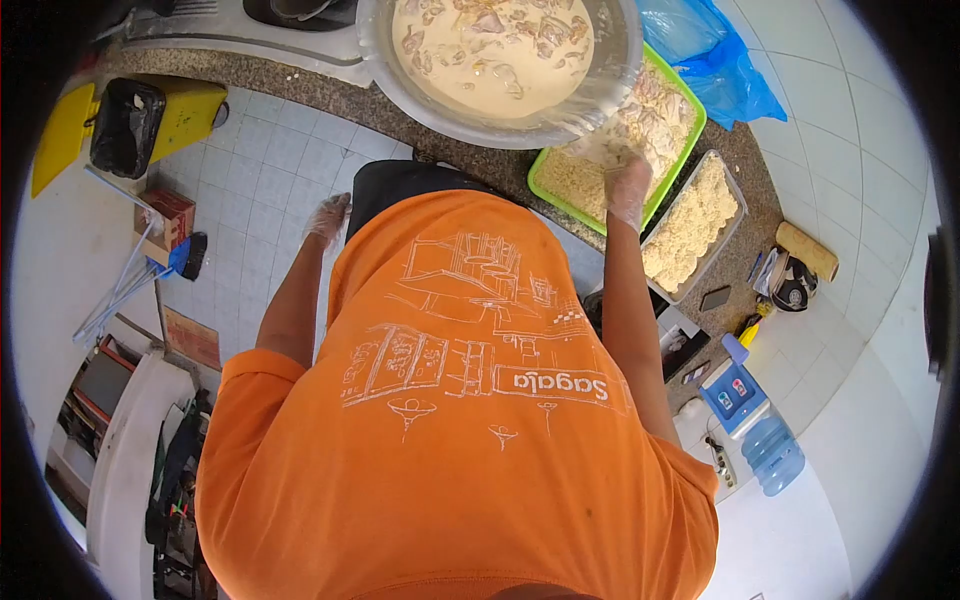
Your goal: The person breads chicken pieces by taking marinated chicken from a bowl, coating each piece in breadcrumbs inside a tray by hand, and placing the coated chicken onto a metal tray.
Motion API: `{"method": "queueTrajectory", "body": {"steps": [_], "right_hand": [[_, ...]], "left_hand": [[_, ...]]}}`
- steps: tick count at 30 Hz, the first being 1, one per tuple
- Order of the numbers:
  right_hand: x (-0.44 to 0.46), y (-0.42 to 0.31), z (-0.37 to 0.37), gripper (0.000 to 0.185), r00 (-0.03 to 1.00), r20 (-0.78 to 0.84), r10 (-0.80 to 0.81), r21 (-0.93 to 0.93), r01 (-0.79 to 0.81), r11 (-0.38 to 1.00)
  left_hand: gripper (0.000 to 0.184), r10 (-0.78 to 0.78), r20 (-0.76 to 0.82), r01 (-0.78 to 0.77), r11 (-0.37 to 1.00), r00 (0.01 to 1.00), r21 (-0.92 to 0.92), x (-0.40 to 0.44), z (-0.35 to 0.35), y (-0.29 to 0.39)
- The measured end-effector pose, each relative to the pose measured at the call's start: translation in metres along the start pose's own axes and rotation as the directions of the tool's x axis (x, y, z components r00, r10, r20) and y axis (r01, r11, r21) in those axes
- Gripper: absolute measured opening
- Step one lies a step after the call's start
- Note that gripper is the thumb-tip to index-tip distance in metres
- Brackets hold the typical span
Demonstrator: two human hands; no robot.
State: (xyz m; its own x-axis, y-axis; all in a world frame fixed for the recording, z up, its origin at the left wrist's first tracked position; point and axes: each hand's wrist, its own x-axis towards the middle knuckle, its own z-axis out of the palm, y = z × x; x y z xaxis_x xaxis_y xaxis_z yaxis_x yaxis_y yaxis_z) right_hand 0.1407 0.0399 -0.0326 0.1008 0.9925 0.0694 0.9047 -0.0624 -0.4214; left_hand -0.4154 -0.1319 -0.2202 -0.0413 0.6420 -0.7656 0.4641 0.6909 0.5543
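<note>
My right hand, in a clear plastic glove, reaches into a green-rimmed tray of pale crumbs. Its fingers are smeared by motion and blend with the coated meat pieces, so I cannot tell whether they grip one. Left of the tray stands a large metal bowl with meat pieces in a creamy, pale liquid. My left hand, gloved too, hangs low at my side beside my black apron. Its fingers look loosely extended, with nothing visible in them.
A clear container of crumbly coated pieces sits right of the green tray on the granite counter. Blue plastic bags lie behind. A phone rests on the counter. A yellow bin and a broom stand on the left.
</note>
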Motion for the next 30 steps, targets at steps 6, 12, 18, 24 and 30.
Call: {"method": "queueTrajectory", "body": {"steps": [6, 12, 18, 24, 30], "right_hand": [[0.003, -0.002, 0.011, 0.017, 0.998, 0.063, 0.008, -0.183, 0.003, 0.983], [0.027, -0.056, -0.046, 0.022, 0.960, 0.018, 0.279, 0.217, -0.276, 0.936], [0.091, -0.127, -0.024, 0.024, 0.961, 0.239, -0.141, 0.213, 0.090, 0.973], [0.105, -0.176, 0.084, 0.040, 0.872, 0.488, -0.047, -0.050, 0.082, 0.995], [0.121, -0.176, 0.069, 0.055, 0.801, 0.586, -0.126, -0.052, 0.191, 0.980]], "left_hand": [[0.058, -0.096, 0.042, 0.098, 0.994, 0.995, -0.052, 0.010, -0.006, -0.010], [0.056, -0.099, 0.039, 0.104, 0.983, 0.994, -0.151, 0.018, 0.000, -0.039], [0.051, -0.085, 0.000, 0.085, 0.992, 0.996, -0.089, -0.002, 0.009, -0.036], [0.048, -0.077, -0.039, 0.060, 0.941, 0.996, -0.334, -0.001, 0.018, -0.057], [0.050, -0.184, -0.029, 0.162, 0.918, 0.982, -0.361, -0.004, 0.006, -0.055]]}}
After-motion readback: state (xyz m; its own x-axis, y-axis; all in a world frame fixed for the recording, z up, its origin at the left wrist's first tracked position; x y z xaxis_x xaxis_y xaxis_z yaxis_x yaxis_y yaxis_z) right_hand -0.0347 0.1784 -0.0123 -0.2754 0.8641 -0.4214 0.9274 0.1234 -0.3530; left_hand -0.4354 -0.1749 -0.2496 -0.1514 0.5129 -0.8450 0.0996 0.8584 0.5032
